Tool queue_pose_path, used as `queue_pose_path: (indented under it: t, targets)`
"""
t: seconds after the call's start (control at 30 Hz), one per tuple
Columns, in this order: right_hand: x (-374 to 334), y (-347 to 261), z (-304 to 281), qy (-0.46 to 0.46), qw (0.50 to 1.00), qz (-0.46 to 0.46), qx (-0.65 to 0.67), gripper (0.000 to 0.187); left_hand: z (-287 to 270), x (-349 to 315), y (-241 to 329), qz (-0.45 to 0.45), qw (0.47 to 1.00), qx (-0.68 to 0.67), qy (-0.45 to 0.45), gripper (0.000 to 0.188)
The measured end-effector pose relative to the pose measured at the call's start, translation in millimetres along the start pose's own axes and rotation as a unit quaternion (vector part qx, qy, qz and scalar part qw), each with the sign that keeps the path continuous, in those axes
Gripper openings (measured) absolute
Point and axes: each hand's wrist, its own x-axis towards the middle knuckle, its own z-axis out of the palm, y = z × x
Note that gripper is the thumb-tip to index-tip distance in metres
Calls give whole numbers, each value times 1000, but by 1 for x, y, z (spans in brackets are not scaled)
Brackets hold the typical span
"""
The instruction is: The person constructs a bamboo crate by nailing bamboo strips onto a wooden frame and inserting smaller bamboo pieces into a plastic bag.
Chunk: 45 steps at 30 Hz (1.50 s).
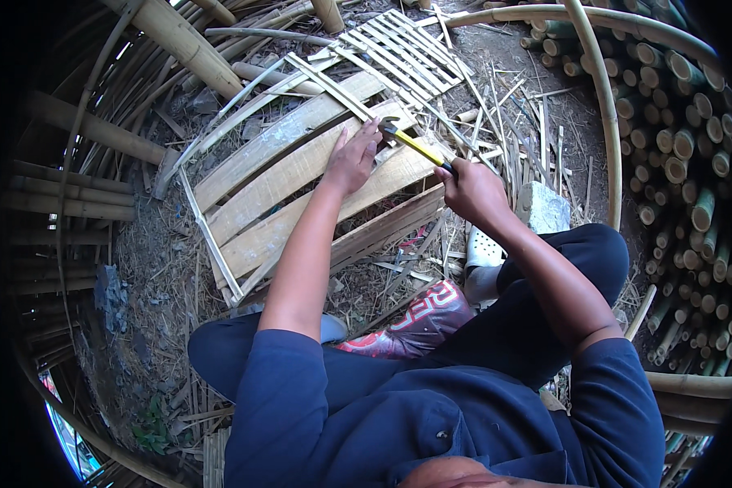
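Note:
My right hand (473,193) is wrapped round the handle of a claw hammer (416,146) with a yellow and black grip. The dark hammer head is right beside the fingertips of my left hand (353,159). Those fingers are bent together at the end of a narrow pale wooden strip (327,85); anything small between them cannot be made out. Under my left hand lies a low frame of wide wooden boards (256,199), with gaps between the boards and a thin strip (206,236) along its left end.
A slatted panel (398,53) lies beyond the boards. Stacked bamboo poles (691,154) fill the right side. A grey block (543,208) stands near my shoe (484,248). A printed red and white sack (427,321) lies between my legs. Bamboo scraps litter the ground.

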Motion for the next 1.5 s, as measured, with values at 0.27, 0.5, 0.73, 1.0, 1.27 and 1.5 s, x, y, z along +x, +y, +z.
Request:
queue_pose_path:
  t: [0.27, 0.5, 0.73, 1.0, 1.27, 1.5]
  targets:
    - [2, 19, 13, 29, 998, -31, -54, 38, 1, 0, -1, -12, 1000, -23, 14, 58]
    - [7, 56, 33, 135, 975, -175, 4, 31, -1, 1, 3, -30, 998, -54, 16, 55]
    - [8, 76, 41, 75, 990, -104, -60, 31, -2, 1, 1, -10, 1000, -6, -5, 54]
    - [11, 70, 40, 56, 996, -66, -39, 36, -2, 0, 0, -11, 1000, 2, -9, 54]
    - [10, 60, 32, 17, 1000, -24, -5, 37, -3, 0, 2, -23, 1000, -2, -13, 53]
    - [12, 54, 29, 13, 1000, -7, 3, 38, -2, 0, 3, -16, 1000, -15, -5, 56]
